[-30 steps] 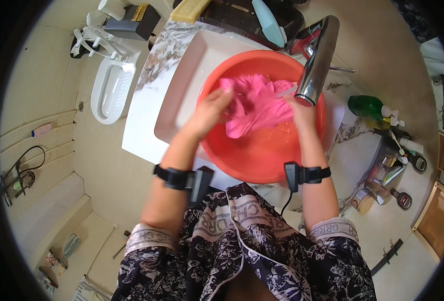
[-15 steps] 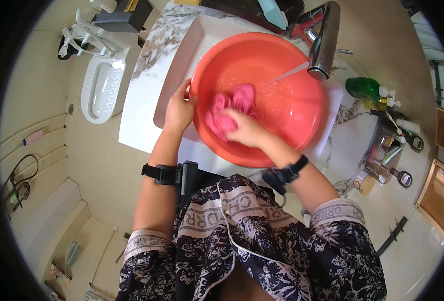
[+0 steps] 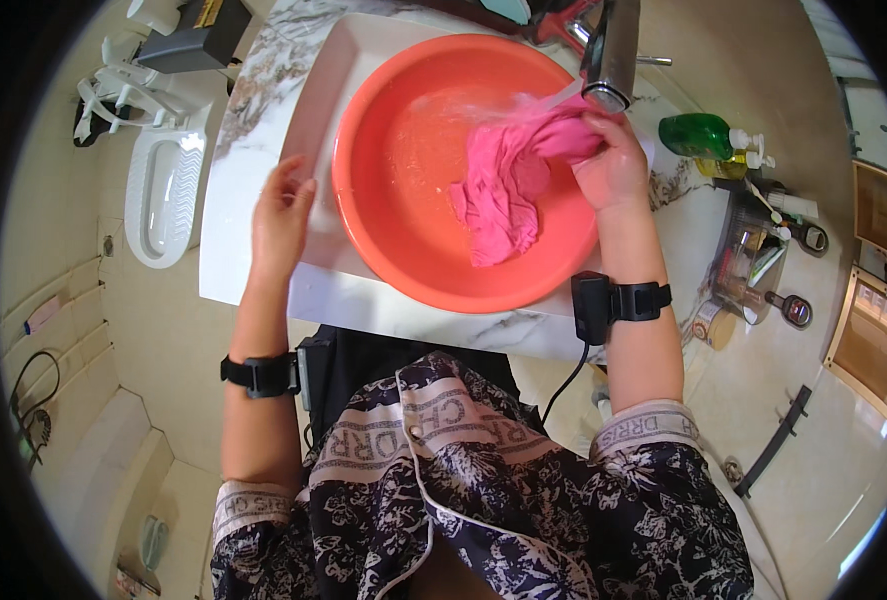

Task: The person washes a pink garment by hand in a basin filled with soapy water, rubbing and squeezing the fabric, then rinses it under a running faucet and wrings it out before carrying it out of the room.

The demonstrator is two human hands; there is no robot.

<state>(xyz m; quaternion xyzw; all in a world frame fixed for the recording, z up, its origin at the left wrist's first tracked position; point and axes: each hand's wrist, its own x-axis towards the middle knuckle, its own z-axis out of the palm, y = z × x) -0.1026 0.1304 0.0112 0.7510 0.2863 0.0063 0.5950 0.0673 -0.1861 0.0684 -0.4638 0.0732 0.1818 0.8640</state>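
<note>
My right hand [image 3: 611, 165] is closed on one end of a wet pink cloth [image 3: 508, 185], lifted at the right rim of an orange-red basin [image 3: 363, 215]. The cloth's other end hangs down into the basin, and its exact kind does not show. Water runs from the chrome tap [image 3: 611, 60] onto the cloth beside my right hand. My left hand [image 3: 283, 215] hovers just left of the basin, apart from it, with nothing in it and its fingers loosely bent and apart. A little water shows on the basin floor.
The basin sits in a white rectangular sink [image 3: 315, 125] on a marbled counter [image 3: 248, 125]. To the right stand a green pump bottle [image 3: 698, 136], a clear organizer [image 3: 748, 265] and a round jar [image 3: 713, 325]. A squat toilet [image 3: 163, 195] lies at floor level on the left.
My right hand has lifted the bunched cloth to the right, under the tap, and it now hangs spread out. My left hand has let go of the basin rim and moved left.
</note>
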